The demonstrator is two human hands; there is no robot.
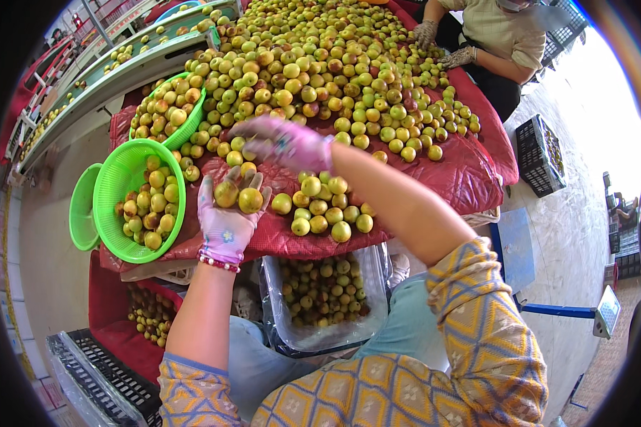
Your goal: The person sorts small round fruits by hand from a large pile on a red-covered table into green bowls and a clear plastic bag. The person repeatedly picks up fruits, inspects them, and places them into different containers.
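Observation:
My left hand, in a pink and grey glove with a beaded bracelet at the wrist, is palm up. Several green-and-brown jujubes rest in its palm and curled fingers. To the right and farther in, my right hand, in a similar glove, hangs blurred over the near edge of a large jujube heap. Whether its fingers hold a fruit is unclear. A small group of jujubes lies on the red cover beneath my right forearm. Left of my left hand, a green plastic basket holds more jujubes.
Behind it stands another filled green basket. A plastic-lined crate of jujubes sits between my knees. Conveyor belts run at far left. Across the heap, a co-worker's gloved hands touch fruit. A black crate stands on the floor.

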